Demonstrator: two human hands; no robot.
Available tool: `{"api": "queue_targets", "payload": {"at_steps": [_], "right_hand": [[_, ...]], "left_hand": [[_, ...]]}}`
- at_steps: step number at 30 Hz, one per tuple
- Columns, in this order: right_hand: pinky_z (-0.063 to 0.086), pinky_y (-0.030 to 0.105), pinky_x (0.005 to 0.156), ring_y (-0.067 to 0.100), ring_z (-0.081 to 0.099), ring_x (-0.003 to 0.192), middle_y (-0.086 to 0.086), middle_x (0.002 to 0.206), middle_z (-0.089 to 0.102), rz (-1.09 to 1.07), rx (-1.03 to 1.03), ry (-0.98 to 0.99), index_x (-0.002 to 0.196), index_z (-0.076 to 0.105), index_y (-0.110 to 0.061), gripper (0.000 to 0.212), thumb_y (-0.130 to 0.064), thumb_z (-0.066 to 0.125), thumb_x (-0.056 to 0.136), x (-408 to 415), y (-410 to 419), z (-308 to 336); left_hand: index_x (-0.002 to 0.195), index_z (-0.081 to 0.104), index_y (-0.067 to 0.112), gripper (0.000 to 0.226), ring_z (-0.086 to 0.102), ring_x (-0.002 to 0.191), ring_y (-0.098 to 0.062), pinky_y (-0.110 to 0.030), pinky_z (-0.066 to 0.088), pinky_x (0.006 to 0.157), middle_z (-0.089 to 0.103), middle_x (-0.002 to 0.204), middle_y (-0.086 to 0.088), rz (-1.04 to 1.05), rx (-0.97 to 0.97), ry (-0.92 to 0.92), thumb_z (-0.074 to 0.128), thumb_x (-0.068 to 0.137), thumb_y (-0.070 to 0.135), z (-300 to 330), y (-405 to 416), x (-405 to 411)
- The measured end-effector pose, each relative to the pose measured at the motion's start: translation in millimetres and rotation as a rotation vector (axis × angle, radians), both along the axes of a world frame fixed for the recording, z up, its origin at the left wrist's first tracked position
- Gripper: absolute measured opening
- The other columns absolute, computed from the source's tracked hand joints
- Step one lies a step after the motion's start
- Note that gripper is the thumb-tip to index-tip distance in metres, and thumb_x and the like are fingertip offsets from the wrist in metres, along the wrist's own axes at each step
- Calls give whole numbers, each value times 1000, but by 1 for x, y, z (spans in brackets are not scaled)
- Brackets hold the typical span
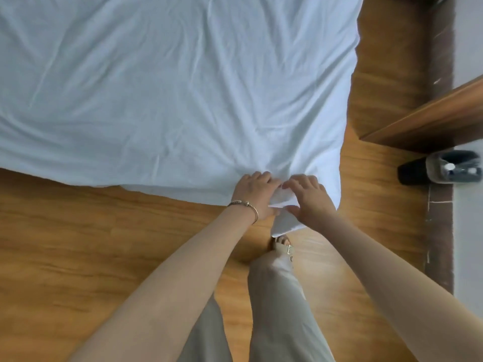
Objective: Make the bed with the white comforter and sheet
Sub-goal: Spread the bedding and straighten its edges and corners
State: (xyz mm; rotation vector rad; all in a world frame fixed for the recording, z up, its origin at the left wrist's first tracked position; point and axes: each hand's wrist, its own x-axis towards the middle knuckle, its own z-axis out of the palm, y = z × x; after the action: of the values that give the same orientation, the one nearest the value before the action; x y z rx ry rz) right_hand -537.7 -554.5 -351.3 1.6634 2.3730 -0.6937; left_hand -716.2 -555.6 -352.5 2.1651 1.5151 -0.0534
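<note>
White sheet (170, 87) lies spread over bed, near-right corner hanging twd floor. Left hand (254, 195) & right hand (311, 202) both grip that corner flap (283, 215), pinching it, prob. to fold/tuck it square.

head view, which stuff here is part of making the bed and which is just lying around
Part of the job:
white sheet spread over the bed
folded corner of the white fabric
left hand and right hand, both gripping that corner

Just lying about:
black slipper on the floor
clear container beside it
wooden furniture at right
</note>
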Motion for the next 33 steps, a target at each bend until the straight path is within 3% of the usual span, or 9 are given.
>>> {"api": "queue_targets", "payload": {"at_steps": [2,4,7,12,17,23,27,30,33], "right_hand": [[38,45,98,33,31,129,5,142,33,-69,-11,-143,137,42,-19,77,-28,84,72,24,6,-7],[39,43,99,37,35,126,12,141,29,-171,-17,-161,138,35,-13,84,-22,85,71,52,10,-20],[40,33,84,35,50,107,18,122,46,-405,-161,93,125,43,0,61,-6,79,77,84,20,-34],[38,27,69,28,59,92,7,96,64,-400,-231,185,110,56,-6,23,-11,65,90,112,22,-36],[46,34,80,21,57,100,5,113,56,-363,-131,304,118,52,-9,52,-21,81,77,115,26,-35],[53,33,84,18,63,88,-10,79,59,-493,-235,344,95,57,-20,16,-10,65,84,101,44,-40],[54,33,80,17,63,88,-9,78,60,-489,-243,364,93,59,-17,16,-4,62,86,116,42,-41],[51,30,74,16,60,85,-13,75,55,-481,-213,368,99,60,-12,18,0,58,87,129,39,-45],[48,28,74,13,56,87,-5,94,58,-416,-115,505,108,57,-11,30,-4,71,82,133,43,-48]], "left_hand": [[124,50,26,49,47,114,-21,-33,35,91,50,120,2,24,19,-12,67,82,45,-3,-5,26],[123,52,23,41,48,113,-23,-33,36,89,52,118,0,100,41,-25,66,85,30,-5,-5,51],[121,56,21,36,48,114,-23,-32,35,92,54,118,1,260,40,-37,64,86,22,-10,-2,79],[107,61,19,14,52,110,-23,-30,33,89,59,110,-1,480,25,5,55,95,22,-14,-1,102],[128,56,17,39,48,117,-25,-33,37,95,52,125,-3,429,49,-66,62,91,25,-15,-2,131],[125,44,10,32,56,106,-29,-36,38,71,49,122,-10,683,-115,9,53,98,23,-28,2,166],[115,54,14,21,57,108,-26,-33,41,80,57,116,-6,665,-87,72,53,98,25,-34,6,167],[111,60,14,28,54,109,-27,-33,37,91,58,112,-6,724,97,33,69,85,23,-38,-3,175],[115,60,10,55,52,110,-31,-43,45,89,57,118,-10,827,323,-37,82,67,21,-41,-6,176]]}}
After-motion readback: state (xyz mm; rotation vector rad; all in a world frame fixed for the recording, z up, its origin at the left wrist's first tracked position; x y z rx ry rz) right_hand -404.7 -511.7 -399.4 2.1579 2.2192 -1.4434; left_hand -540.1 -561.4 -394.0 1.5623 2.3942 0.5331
